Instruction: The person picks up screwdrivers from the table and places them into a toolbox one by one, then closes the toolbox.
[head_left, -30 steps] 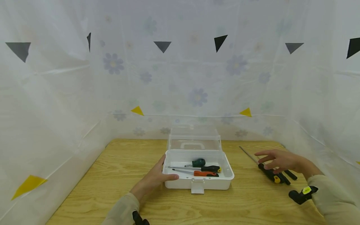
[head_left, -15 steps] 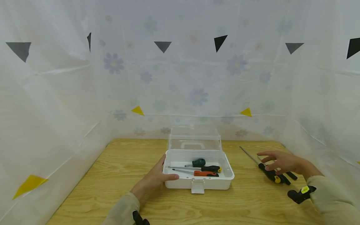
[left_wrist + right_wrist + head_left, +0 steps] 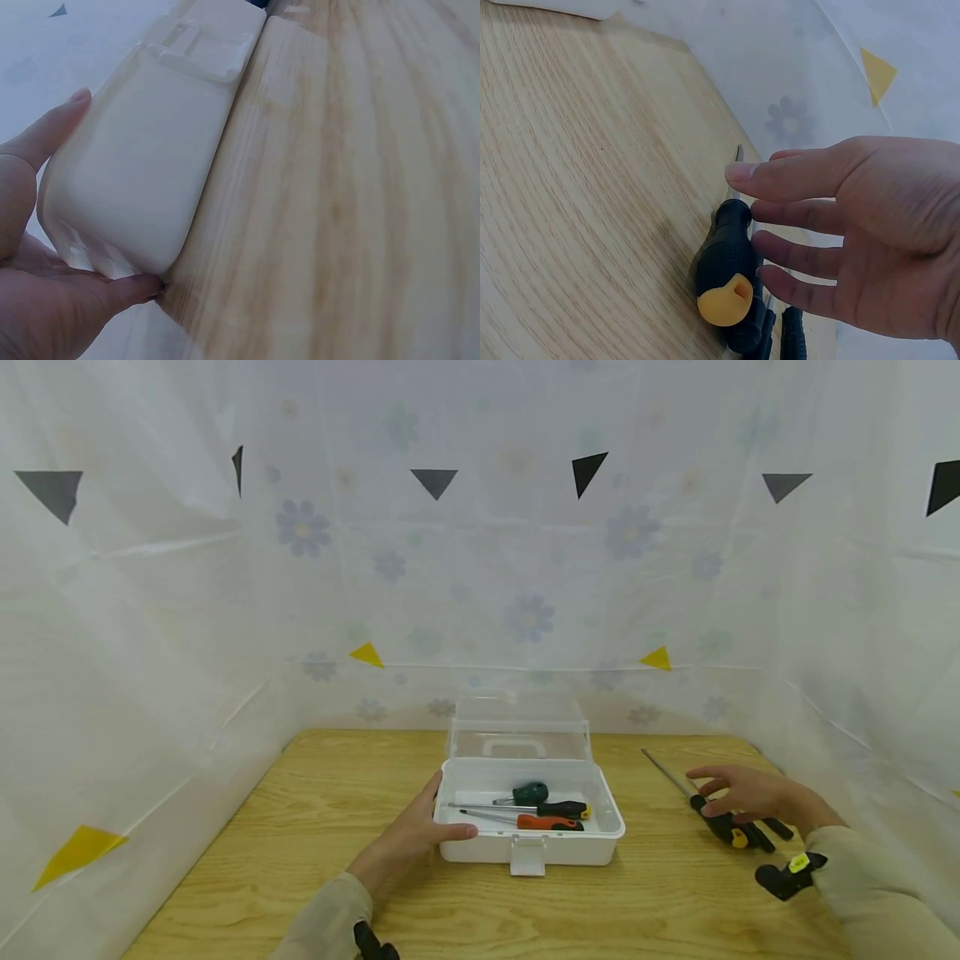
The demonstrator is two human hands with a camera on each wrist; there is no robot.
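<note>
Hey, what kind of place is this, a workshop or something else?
Probably a staged recording booth, not a workshop: a wooden table walled by translucent flowered sheeting stuck with triangle markers, holding only a white toolbox and screwdrivers.

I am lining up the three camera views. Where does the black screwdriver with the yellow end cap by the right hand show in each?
Head: the screwdriver lies on the table at right, under the right hand.
Left wrist: not in view.
Right wrist: low centre, the screwdriver beside the fingers.
Shared landmark: the white box and its corner.
</note>
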